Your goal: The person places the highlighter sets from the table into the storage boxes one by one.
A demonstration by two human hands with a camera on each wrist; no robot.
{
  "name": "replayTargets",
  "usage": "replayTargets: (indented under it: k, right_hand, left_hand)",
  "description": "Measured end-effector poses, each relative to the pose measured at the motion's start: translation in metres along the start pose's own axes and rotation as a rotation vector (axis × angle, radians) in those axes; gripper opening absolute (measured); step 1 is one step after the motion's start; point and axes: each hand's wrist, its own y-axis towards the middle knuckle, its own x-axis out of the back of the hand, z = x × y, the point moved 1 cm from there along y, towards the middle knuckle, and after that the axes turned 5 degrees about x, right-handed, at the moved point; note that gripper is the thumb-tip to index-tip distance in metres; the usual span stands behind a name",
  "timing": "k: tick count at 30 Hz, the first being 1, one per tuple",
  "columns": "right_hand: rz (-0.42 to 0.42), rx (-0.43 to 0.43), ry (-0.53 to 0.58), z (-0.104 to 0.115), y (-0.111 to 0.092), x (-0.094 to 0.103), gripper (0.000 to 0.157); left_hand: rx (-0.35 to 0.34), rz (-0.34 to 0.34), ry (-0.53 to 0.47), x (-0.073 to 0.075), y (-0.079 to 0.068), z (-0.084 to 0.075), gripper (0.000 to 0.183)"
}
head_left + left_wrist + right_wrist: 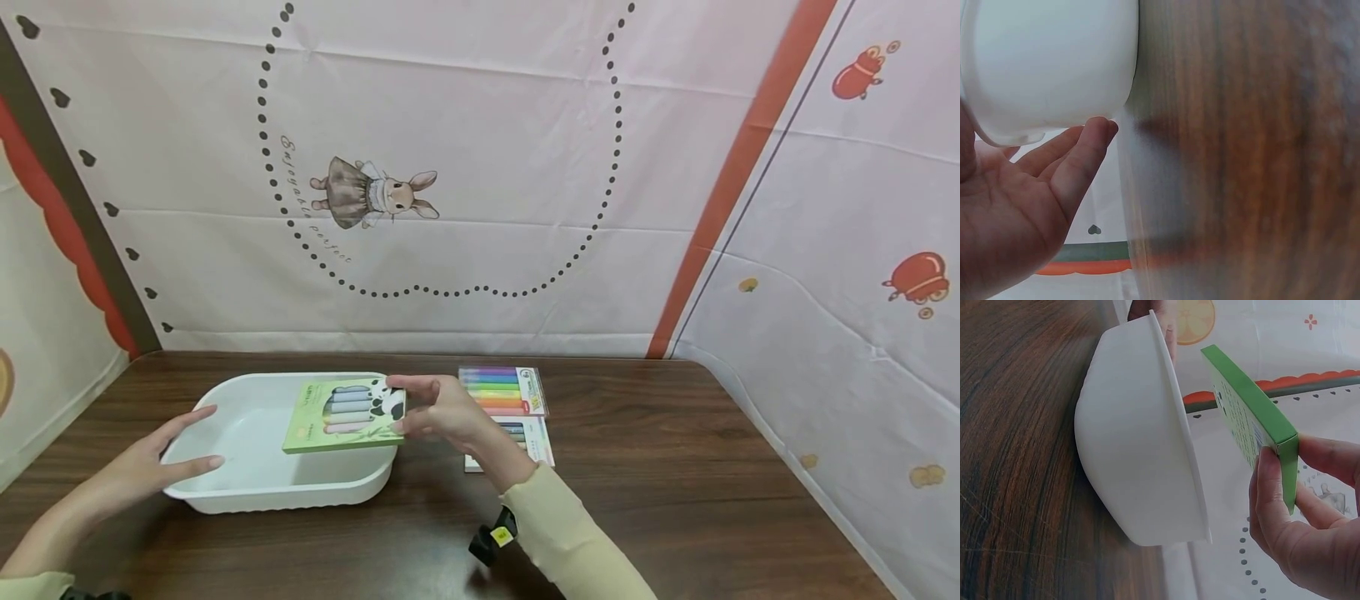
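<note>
A green box of marker pens (pixel 345 415) with a panda print is held by one end over the white plastic basin (pixel 240 499). My right hand (pixel 442 412) pinches its right end between thumb and fingers. In the right wrist view the green box (pixel 1250 400) tilts above the basin's rim, apart from it. At the basin's left end, my left hand (pixel 153 462) holds the rim, with thumb and forefinger reaching over it. The left wrist view shows other fingers of the left hand (pixel 1022 194) against the basin's outside (pixel 1054 62).
Right of the basin lie a clear pack of rainbow-coloured pens (pixel 502 390) and a white pack (pixel 536 437), partly covered by my right forearm. All stand on a dark wooden table (pixel 645 500). Printed cloth (pixel 480 167) hangs behind and at both sides.
</note>
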Motion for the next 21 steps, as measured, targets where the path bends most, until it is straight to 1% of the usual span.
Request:
replayTargets:
  k: [4, 8, 17, 21]
  right_hand:
    - [-0.005, 0.004, -0.012, -0.001, 0.002, -0.003, 0.059]
    - [-0.028, -0.002, -0.022, -0.002, 0.004, -0.006, 0.058]
    - [-0.067, -0.056, -0.096, -0.002, 0.011, -0.011, 0.056]
    - [-0.079, -0.064, -0.121, -0.003, 0.014, -0.013, 0.056]
  left_hand:
    - [-0.012, 0.003, 0.002, 0.000, 0.001, 0.002, 0.081]
    - [-0.020, 0.002, 0.002, 0.000, 0.003, 0.004, 0.081]
    - [-0.026, -0.004, -0.007, -0.002, 0.003, 0.007, 0.081]
    - [-0.013, 0.002, 0.003, 0.000, 0.003, 0.005, 0.081]
